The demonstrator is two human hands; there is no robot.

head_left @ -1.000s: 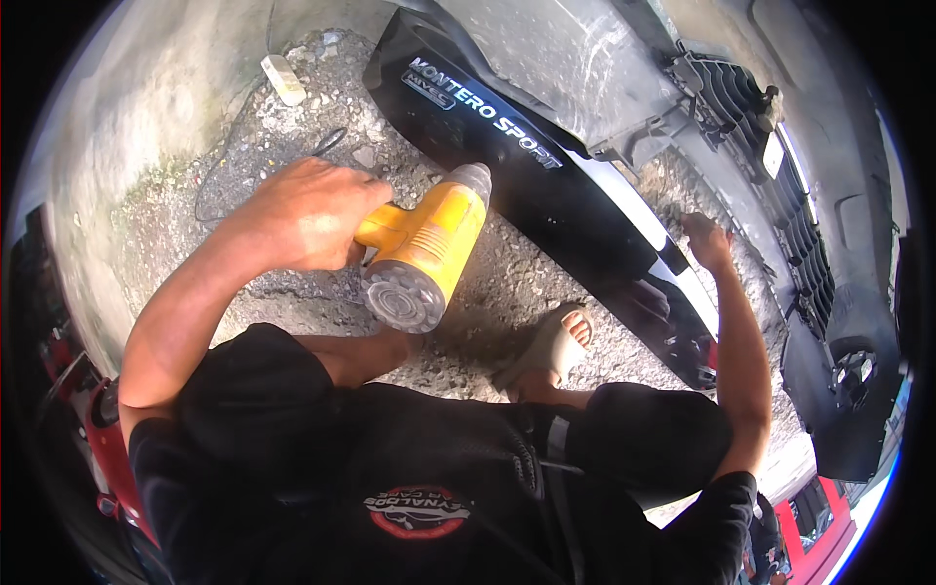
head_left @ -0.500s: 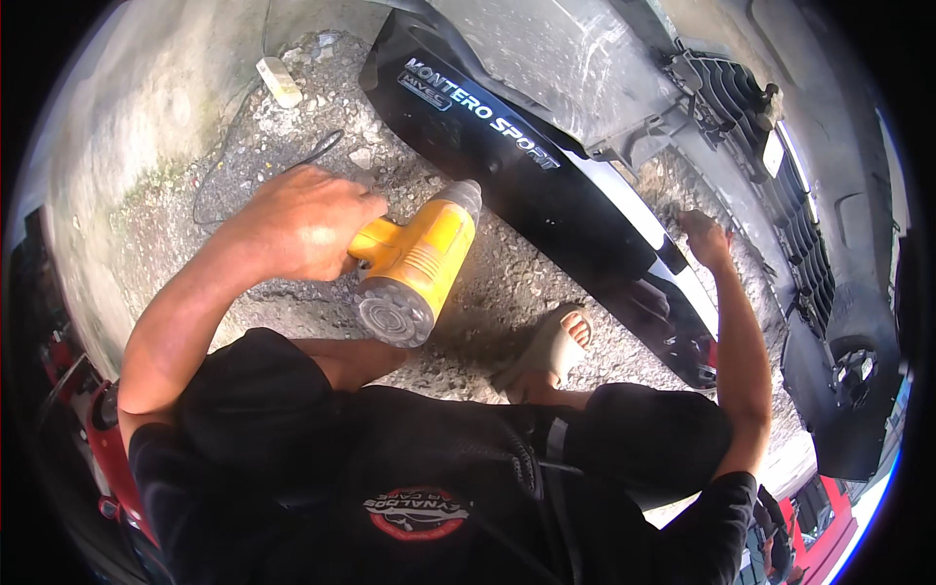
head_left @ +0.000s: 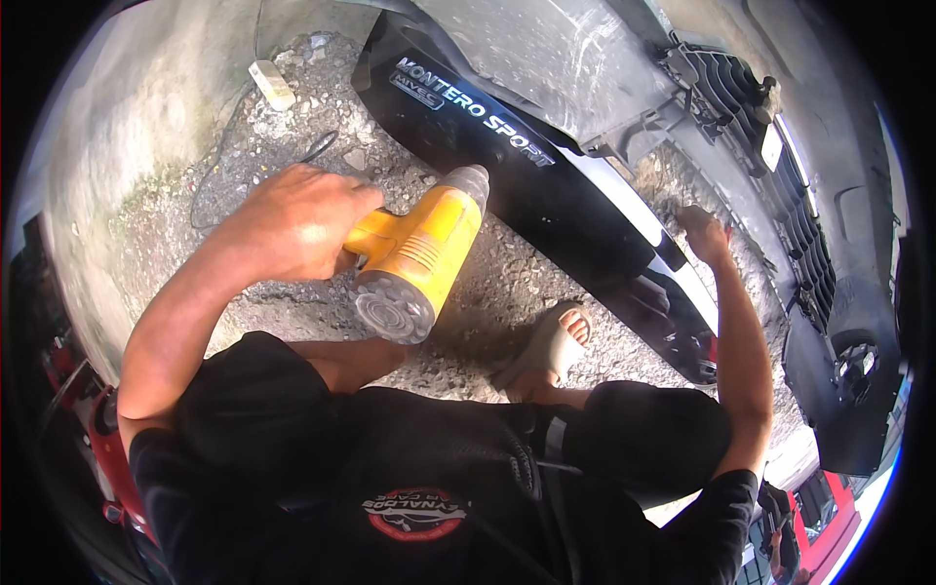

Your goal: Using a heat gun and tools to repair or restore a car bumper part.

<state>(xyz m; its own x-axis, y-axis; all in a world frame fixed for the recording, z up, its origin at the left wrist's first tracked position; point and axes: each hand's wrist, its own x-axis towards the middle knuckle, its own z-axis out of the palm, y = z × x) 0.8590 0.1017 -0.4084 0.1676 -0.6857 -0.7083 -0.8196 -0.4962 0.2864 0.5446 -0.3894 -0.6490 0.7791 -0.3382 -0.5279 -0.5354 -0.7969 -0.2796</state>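
Observation:
My left hand [head_left: 297, 222] is closed round the handle of a yellow heat gun [head_left: 422, 255]. The gun's grey metal nozzle [head_left: 468, 181] tilts up and to the right, just over the near edge of a long glossy black car panel [head_left: 522, 200]. Raised silver lettering [head_left: 475, 112] runs along the panel's far part. Beyond the panel's right edge, my right hand [head_left: 706, 235] has its fingers curled in; what they hold, if anything, is hidden. A pale strip [head_left: 624, 200] shines along that edge, close to the hand.
A large grey car bumper [head_left: 848, 224] with a black slatted grille [head_left: 780, 166] stands on the right. A cable [head_left: 205, 190] and a pale block-shaped object [head_left: 272, 85] lie on the gravel [head_left: 292, 127] at upper left. My sandalled foot [head_left: 556, 346] is near the panel.
The heat gun has shifted slightly up and right, its nozzle closer over the panel. The panel appears a little further left in view. My right hand has hardly moved.

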